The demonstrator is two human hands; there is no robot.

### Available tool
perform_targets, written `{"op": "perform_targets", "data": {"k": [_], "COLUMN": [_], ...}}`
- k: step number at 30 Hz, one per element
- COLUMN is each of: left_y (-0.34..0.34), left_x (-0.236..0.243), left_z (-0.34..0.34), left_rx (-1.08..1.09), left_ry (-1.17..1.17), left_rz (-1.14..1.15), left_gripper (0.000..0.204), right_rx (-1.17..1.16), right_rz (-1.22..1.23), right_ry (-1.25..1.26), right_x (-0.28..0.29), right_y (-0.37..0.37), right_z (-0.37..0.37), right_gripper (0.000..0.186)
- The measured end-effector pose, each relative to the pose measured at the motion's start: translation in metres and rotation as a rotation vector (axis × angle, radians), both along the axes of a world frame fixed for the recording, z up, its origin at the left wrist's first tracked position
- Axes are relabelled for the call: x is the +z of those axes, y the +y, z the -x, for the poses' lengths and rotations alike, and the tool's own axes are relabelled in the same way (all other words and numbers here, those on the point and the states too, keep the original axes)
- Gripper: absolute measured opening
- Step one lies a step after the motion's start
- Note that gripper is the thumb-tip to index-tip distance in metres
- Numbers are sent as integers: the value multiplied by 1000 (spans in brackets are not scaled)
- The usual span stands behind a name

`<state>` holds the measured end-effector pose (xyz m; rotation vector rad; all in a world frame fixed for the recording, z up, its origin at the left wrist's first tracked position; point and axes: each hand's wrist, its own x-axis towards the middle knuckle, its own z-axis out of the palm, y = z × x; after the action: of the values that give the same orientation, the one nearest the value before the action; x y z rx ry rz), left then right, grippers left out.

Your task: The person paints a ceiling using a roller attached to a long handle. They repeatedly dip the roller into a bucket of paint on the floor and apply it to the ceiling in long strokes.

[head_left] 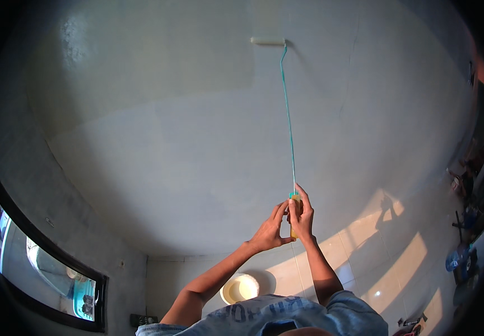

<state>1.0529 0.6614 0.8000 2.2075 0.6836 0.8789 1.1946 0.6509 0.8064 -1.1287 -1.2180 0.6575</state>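
Note:
Both my hands are closed on the yellow handle (295, 224) of a paint roller. My right hand (303, 215) wraps the upper part of the handle, with a finger extended up along the rod. Lower down, my left hand (267, 232) grips it from the left between thumb and fingers. A long, thin teal rod (288, 112) runs up from the handle to the pale roller sleeve (268, 41), which lies level against the grey-white wall (197, 151). A darker patch with a stepped edge covers the wall's upper left (158, 56), left of and below the sleeve.
A round pale tub (240, 289) with whitish contents stands on the tiled floor (337, 252), close to my body. Sunlight and shadows cross the tiles at right. A dark-framed window (102, 302) is at lower left. Assorted items, including a clear blue container (456, 259), line the right edge.

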Motion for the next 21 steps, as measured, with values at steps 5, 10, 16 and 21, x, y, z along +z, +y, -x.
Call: {"op": "perform_targets", "data": {"k": [5,10,16,21], "left_y": [-6,-6,-7,-12], "left_x": [-17,-37,-51,-50], "left_z": [-1,-2,-5,-4], "left_rx": [1,23,37,22], "left_ry": [28,43,94,108], "left_rz": [59,42,59,-32], "left_gripper": [116,122,133,134], "right_rx": [-23,-15,-3,-4], "right_rz": [-31,1,20,6], "right_ry": [-38,-57,-51,-81], "right_x": [-29,-48,-60,-72], "right_y": [-1,-3,-8,-17], "right_z": [-3,-3,-6,-7], "right_gripper": [43,44,46,48]}}
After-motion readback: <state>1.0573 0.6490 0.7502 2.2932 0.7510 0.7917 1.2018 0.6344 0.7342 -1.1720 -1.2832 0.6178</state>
